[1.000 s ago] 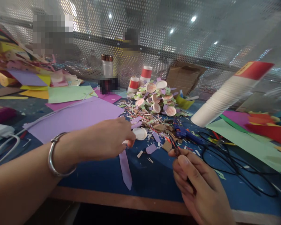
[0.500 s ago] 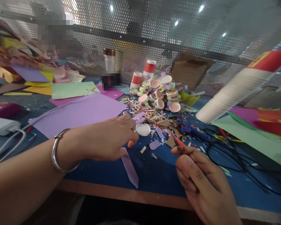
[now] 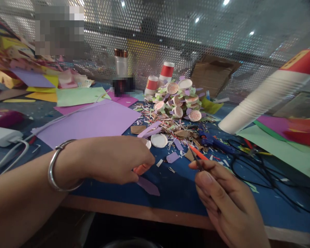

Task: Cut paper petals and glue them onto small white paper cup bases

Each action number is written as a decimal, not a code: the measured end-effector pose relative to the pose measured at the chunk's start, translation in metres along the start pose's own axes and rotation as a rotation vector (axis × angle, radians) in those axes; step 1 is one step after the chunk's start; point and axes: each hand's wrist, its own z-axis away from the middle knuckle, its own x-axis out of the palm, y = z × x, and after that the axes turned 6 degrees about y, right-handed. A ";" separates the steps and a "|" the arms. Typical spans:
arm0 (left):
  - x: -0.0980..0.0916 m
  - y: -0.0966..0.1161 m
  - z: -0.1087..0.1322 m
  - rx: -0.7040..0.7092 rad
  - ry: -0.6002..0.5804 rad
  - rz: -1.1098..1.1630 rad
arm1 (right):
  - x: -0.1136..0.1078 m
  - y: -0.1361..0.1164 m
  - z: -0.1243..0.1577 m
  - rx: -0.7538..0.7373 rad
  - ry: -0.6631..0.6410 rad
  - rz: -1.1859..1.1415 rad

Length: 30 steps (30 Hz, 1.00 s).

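My left hand point(image 3: 119, 158), with a silver bangle on the wrist, is closed low over the table's blue top. A purple paper strip point(image 3: 149, 187) with a pointed end sticks out from under its thumb, pinched there. At the right, my right hand point(image 3: 222, 193) is wrapped around small dark scissors point(image 3: 196, 160), blades pointing up and away; their handles are hidden in the palm. Beyond the left fingers lie a white paper disc point(image 3: 159, 140) and purple strips point(image 3: 150, 129). A small purple tag-shaped piece point(image 3: 173, 157) lies between the hands.
Paper scraps surround a heap of decorated cup bottoms point(image 3: 178, 100). A blue glue gun point(image 3: 217, 143) and its black cable point(image 3: 263, 179) lie right, below a leaning stack of paper cups point(image 3: 260, 96). Purple paper point(image 3: 93, 120) and a white charger point(image 3: 5, 136) lie left.
My left hand has moved slightly down and right, its fingers curling further in. The purple strip's pointed end has swung up and to the right. The right hand is nearly still.
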 end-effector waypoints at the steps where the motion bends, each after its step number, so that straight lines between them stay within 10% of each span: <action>1: 0.000 0.000 -0.001 -0.023 -0.004 0.043 | 0.000 0.000 0.000 0.003 0.000 0.002; 12: 0.023 -0.007 -0.038 -0.262 0.522 1.087 | 0.003 -0.004 0.003 -0.031 -0.021 -0.014; 30: 0.036 0.010 -0.039 -0.262 0.361 1.267 | 0.004 -0.005 0.003 -0.008 -0.045 0.033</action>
